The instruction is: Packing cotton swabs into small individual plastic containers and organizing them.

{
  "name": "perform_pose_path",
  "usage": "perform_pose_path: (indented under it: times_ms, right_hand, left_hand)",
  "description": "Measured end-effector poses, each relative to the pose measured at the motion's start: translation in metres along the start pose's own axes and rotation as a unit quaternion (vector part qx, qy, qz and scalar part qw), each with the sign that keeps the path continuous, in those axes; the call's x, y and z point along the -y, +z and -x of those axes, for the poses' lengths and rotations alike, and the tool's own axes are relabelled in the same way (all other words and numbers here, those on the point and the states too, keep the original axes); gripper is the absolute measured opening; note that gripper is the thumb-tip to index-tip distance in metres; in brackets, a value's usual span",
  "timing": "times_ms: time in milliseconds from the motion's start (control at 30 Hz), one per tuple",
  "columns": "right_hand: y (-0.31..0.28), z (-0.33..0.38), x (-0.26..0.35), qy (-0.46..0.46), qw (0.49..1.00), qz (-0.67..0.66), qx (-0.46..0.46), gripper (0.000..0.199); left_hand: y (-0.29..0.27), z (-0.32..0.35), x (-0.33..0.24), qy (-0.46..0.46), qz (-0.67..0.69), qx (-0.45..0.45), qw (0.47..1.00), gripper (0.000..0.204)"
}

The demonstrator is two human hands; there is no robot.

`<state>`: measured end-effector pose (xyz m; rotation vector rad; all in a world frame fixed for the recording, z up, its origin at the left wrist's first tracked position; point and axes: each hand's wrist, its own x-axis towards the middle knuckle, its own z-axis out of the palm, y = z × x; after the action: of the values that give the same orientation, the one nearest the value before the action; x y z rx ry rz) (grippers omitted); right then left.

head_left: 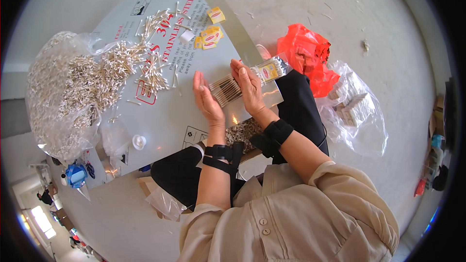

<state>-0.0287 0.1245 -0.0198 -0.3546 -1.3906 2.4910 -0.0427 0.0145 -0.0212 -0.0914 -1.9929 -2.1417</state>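
Grey sheet metal (160,121) with red print serves as the work surface, and on it we see our left hand (208,99) held open and flat, palm pressed against one end of a clear plastic packet of cotton swabs (245,81). Our right hand (250,87) curls over the packet's middle, gripping it. A loose heap of white cotton swabs (104,80) spills from a clear plastic bag (53,111) at left. Small yellow labels (209,36) lie beyond, a red plastic bag (306,51) right.

Right hand (251,87) hides mid part of swab packet (252,78); red bag (307,56) contents unclear; small yellow labels (209,36) too tiny to tell.
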Motion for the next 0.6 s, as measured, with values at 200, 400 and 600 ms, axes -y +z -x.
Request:
perform_pose_path:
  times_ms: [200,400,600]
  right_hand:
    - [-0.015,-0.002,0.010,0.012,1.000,-0.022,0.014,0.050]
    - [-0.008,-0.011,0.009,-0.003,0.995,0.085,0.055,0.049]
    - [-0.009,-0.007,0.002,-0.034,0.990,0.123,0.056,0.047]
  left_hand:
    - [-0.015,0.011,-0.009,0.010,-0.098,0.012,0.995,0.056]
    - [0.001,0.014,-0.001,-0.005,0.048,-0.098,0.994,0.059]
    - [0.014,0.001,0.001,-0.032,0.080,-0.070,0.994,0.058]
